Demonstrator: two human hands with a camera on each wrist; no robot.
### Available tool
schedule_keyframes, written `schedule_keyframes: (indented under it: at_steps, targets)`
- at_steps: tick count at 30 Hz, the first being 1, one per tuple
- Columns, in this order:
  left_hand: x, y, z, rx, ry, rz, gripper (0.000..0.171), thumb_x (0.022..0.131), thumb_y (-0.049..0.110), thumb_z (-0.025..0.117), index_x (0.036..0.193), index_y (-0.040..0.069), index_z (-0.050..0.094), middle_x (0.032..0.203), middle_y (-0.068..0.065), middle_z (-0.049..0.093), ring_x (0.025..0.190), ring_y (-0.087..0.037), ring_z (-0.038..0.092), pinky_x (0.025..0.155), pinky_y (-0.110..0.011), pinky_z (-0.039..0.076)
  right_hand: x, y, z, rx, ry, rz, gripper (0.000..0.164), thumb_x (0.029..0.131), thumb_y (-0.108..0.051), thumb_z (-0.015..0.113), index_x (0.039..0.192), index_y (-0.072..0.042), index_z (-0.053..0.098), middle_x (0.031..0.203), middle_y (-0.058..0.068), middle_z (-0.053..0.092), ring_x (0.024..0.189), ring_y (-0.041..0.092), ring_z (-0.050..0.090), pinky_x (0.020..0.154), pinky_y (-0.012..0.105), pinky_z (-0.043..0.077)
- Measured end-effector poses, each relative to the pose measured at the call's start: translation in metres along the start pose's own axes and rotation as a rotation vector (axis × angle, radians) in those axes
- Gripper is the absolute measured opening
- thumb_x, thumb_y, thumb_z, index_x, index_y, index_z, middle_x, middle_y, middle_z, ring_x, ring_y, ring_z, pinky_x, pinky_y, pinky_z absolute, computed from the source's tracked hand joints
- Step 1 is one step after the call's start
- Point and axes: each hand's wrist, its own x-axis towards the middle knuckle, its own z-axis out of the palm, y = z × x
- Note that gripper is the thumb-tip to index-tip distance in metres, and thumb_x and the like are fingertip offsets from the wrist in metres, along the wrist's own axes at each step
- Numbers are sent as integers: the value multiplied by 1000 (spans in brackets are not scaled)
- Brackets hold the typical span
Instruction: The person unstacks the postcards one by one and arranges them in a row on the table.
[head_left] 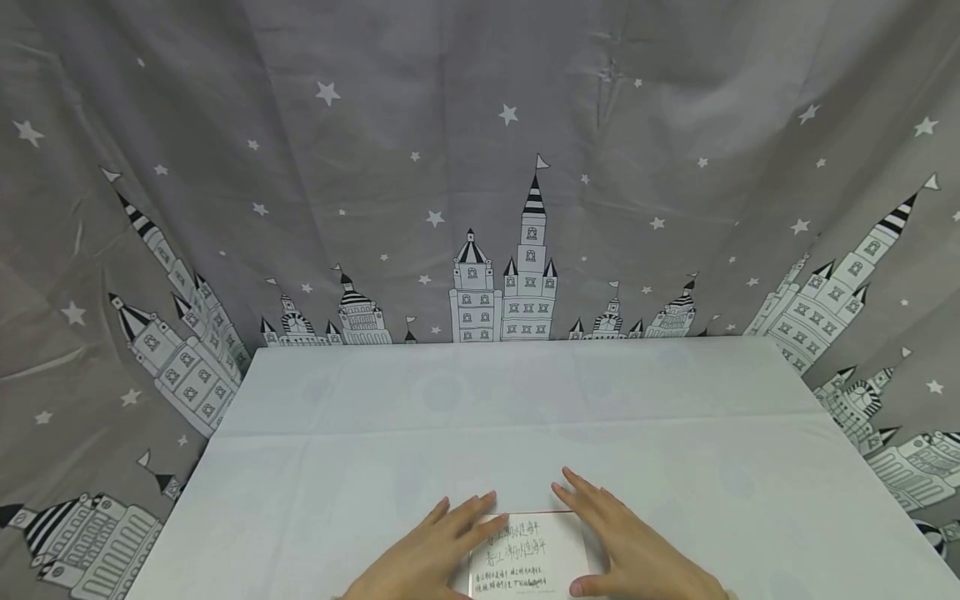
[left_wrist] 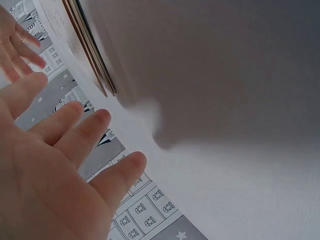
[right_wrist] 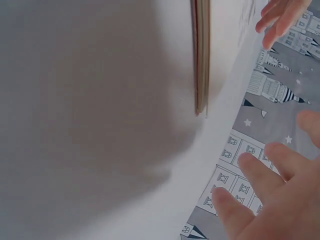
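Note:
A small notebook-like stack (head_left: 528, 554) lies at the table's near edge, its top white page bearing several lines of dark handwriting. From the side, in the left wrist view, the stack (left_wrist: 92, 52) shows several thin layers with brown and dark edges. My left hand (head_left: 431, 554) is beside its left edge with fingers spread. On the other side, my right hand (head_left: 626, 546) has its fingers spread too, and its thumb overlaps the page's lower right corner in the head view. Whether either hand touches the stack I cannot tell. The right wrist view shows the layered edge (right_wrist: 201, 60) apart from the fingers.
A white cloth with a crosswise fold covers the table (head_left: 360, 475). Behind it and along both sides hangs a grey curtain (head_left: 375, 125) printed with stars and castles.

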Motion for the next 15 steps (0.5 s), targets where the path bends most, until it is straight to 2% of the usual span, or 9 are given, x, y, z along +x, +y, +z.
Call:
schedule_keyframes:
  at_steps: [2,5,9,15]
  targets:
    - [0,1,1,2,-5,-4,97,71,82,49,150,28,33,154,-3,30,136,-29,35,105,-58,32,-3,1,2,-31,2,-13,101,75,-72,59,153,-17,25,155,10,25,136,23,35,111,33,26]
    - [0,3,2,21,-5,5,97,72,83,48,150,27,33,153,-3,31,136,-26,36,105,-57,32,-6,2,5,-79,8,-31,102,75,-76,56,152,-15,27,154,12,28,135,23,37,101,47,39]
    - [0,5,3,38,-5,14,98,71,84,47,150,27,32,152,-3,32,136,-25,36,105,-56,33,-9,2,10,-105,-3,-20,107,71,-78,57,152,-14,28,152,14,31,132,27,40,94,52,45]
    - [-1,8,5,12,-46,-5,97,72,84,46,151,31,28,154,-2,29,137,-25,33,106,-57,31,-14,-3,16,-67,-36,27,112,66,-78,63,152,-16,27,153,14,28,129,34,42,88,55,48]
